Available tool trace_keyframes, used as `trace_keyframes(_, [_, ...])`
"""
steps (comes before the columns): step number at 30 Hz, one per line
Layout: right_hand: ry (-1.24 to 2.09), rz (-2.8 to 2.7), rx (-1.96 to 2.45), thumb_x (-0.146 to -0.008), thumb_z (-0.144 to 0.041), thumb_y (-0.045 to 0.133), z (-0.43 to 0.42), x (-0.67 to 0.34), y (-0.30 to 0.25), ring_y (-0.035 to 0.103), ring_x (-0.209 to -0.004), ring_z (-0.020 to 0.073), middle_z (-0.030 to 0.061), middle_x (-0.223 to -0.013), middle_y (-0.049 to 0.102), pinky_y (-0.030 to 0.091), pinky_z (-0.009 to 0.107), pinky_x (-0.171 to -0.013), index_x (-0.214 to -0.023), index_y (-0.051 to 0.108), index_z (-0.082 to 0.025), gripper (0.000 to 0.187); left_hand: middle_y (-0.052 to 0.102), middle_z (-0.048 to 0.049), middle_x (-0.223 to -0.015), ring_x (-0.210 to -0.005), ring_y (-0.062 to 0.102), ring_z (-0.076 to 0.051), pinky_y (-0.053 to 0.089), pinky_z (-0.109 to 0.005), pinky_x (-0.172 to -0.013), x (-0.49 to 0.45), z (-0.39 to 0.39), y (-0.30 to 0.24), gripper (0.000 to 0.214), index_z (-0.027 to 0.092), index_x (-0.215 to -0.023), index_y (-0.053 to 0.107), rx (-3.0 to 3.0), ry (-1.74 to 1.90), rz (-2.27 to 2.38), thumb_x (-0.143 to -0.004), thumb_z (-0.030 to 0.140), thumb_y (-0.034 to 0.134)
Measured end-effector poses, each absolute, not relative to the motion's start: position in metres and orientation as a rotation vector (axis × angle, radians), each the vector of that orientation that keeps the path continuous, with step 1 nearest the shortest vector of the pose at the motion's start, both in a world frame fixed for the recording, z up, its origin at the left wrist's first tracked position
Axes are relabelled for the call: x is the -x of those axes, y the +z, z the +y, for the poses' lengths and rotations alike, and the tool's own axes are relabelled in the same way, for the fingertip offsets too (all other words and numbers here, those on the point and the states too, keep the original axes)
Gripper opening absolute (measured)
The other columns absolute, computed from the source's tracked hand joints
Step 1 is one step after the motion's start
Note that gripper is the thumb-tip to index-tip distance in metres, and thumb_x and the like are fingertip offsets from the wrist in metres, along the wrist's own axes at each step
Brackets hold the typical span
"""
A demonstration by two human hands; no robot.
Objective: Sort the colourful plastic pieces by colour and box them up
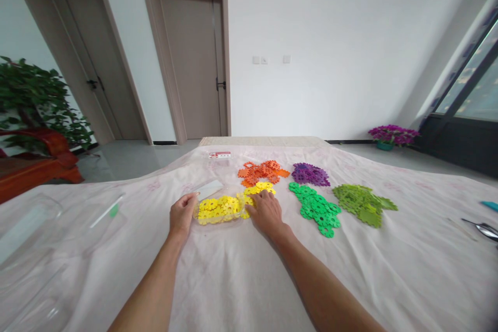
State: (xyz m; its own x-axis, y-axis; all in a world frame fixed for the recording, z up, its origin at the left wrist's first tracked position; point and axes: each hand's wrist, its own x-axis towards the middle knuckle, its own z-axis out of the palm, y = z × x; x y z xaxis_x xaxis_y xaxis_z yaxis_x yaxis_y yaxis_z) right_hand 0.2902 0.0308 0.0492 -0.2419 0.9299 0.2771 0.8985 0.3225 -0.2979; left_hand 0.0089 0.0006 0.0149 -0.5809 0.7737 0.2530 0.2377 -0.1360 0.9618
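Observation:
A clear plastic box (pixel 233 215) lies on the cloth, filled with yellow snowflake building discs (pixel 218 206). My left hand (pixel 182 213) grips its left end, thumb and fingers closed on the rim. At the opposite end, my right hand (pixel 267 211) has its fingers curled down onto yellow discs, partly hiding them. More loose yellow discs (pixel 261 187) lie just beyond those fingers. Behind them is a heap of orange discs (pixel 262 171), with purple discs (pixel 310 174) to its right. Green discs (pixel 317 207) and olive-green discs (pixel 361 203) lie in separate heaps to the right of my right hand.
Transparent plastic containers (pixel 42 223) stand at the table's left. A small red-and-white label (pixel 220 155) is near the far edge. Scissors-like metal tools (pixel 484 228) and a blue item (pixel 490 205) lie at the right edge. A pale patterned cloth (pixel 225 275) covers the table.

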Motion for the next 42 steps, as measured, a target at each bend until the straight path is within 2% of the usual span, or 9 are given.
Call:
trace_keyframes(6, [0.174, -2.064, 1.558, -0.079, -0.035, 0.07, 0.034, -0.292, 0.047, 0.056, -0.097, 0.0223, 0.005, -0.099, 0.067, 0.035, 0.03, -0.082, -0.106, 0.067, -0.024, 0.029, 0.076, -0.009, -0.106, -0.103, 0.067, -0.025, 0.05, -0.032, -0.089, -0.009, 0.001, 0.016, 0.04, 0.014, -0.1, 0.076, -1.087, 1.721, 1.676, -0.074, 0.043, 0.067])
trace_keyframes(12, [0.381, -1.801, 1.459, -0.08, -0.03, 0.064, 0.04, -0.294, 0.042, 0.059, -0.082, 0.018, 0.0025, -0.097, 0.071, 0.038, 0.028, -0.073, -0.099, 0.067, -0.024, 0.021, 0.075, -0.0091, -0.108, -0.104, 0.066, -0.024, 0.049, -0.032, -0.091, -0.012, -0.001, 0.019, 0.039, 0.014, -0.101, 0.074, -1.119, 1.71, 1.648, -0.075, 0.043, 0.066])
trace_keyframes(16, [0.567, -1.527, 1.268, -0.079, -0.038, 0.063, 0.047, -0.297, 0.043, 0.056, -0.069, 0.0154, 0.0029, -0.09, 0.07, 0.043, 0.028, -0.067, -0.098, 0.066, -0.019, 0.027, 0.075, -0.0093, -0.107, -0.105, 0.066, -0.025, 0.048, -0.032, -0.092, -0.021, -0.005, 0.025, 0.039, 0.015, -0.099, 0.075, -1.145, 1.701, 1.624, -0.075, 0.044, 0.066])
trace_keyframes(22, [0.823, -1.444, 1.041, -0.074, -0.041, 0.069, 0.039, -0.28, 0.067, 0.057, -0.064, 0.0137, 0.0023, -0.082, 0.069, 0.047, 0.026, -0.058, -0.094, 0.067, -0.017, 0.031, 0.076, -0.0083, -0.098, -0.091, 0.068, -0.024, 0.051, -0.03, -0.078, -0.034, -0.006, 0.028, 0.043, 0.015, -0.1, 0.074, -1.184, 1.611, 1.589, -0.075, 0.048, 0.065])
trace_keyframes(26, [1.112, -1.535, 0.973, -0.072, -0.036, 0.069, 0.03, -0.267, 0.075, 0.062, -0.065, 0.0136, 0.0051, -0.097, 0.071, 0.051, 0.025, -0.053, -0.111, 0.065, -0.017, 0.044, 0.076, -0.0075, -0.092, -0.085, 0.068, -0.022, 0.051, -0.028, -0.074, -0.037, -0.006, 0.028, 0.043, 0.014, -0.101, 0.073, -1.198, 1.594, 1.568, -0.075, 0.048, 0.065])
trace_keyframes(29, [1.032, -1.52, 1.047, -0.075, -0.031, 0.062, 0.031, -0.271, 0.076, 0.065, -0.073, 0.0145, 0.0068, -0.107, 0.07, 0.055, 0.027, -0.06, -0.114, 0.064, -0.017, 0.041, 0.076, -0.0072, -0.09, -0.084, 0.068, -0.022, 0.051, -0.028, -0.073, -0.038, -0.007, 0.028, 0.044, 0.014, -0.101, 0.074, -1.184, 1.605, 1.558, -0.074, 0.047, 0.065])
trace_keyframes(34, [0.614, -1.693, 1.35, -0.084, -0.021, 0.05, 0.047, -0.301, 0.073, 0.066, -0.085, 0.0167, 0.0051, -0.101, 0.072, 0.053, 0.029, -0.075, -0.106, 0.068, -0.019, 0.029, 0.077, -0.0074, -0.091, -0.085, 0.069, -0.023, 0.052, -0.029, -0.073, -0.037, -0.008, 0.031, 0.042, 0.013, -0.096, 0.075, -1.136, 1.642, 1.573, -0.07, 0.045, 0.067])
trace_keyframes(37, [0.495, -1.938, 1.534, -0.079, -0.021, 0.059, 0.054, -0.321, 0.07, 0.066, -0.091, 0.0185, 0.0044, -0.1, 0.073, 0.048, 0.028, -0.08, -0.097, 0.072, -0.02, 0.022, 0.077, -0.0086, -0.096, -0.09, 0.069, -0.024, 0.053, -0.03, -0.077, -0.033, -0.007, 0.031, 0.04, 0.013, -0.093, 0.076, -1.093, 1.704, 1.588, -0.068, 0.044, 0.068])
trace_keyframes(42, [0.539, -2.216, 1.651, -0.069, -0.028, 0.074, 0.061, -0.341, 0.065, 0.064, -0.089, 0.0191, 0.004, -0.1, 0.071, 0.042, 0.025, -0.071, -0.101, 0.074, -0.021, 0.033, 0.077, -0.0084, -0.097, -0.094, 0.069, -0.023, 0.053, -0.03, -0.08, -0.023, -0.005, 0.03, 0.035, 0.014, -0.09, 0.076, -1.022, 1.797, 1.629, -0.068, 0.04, 0.068])
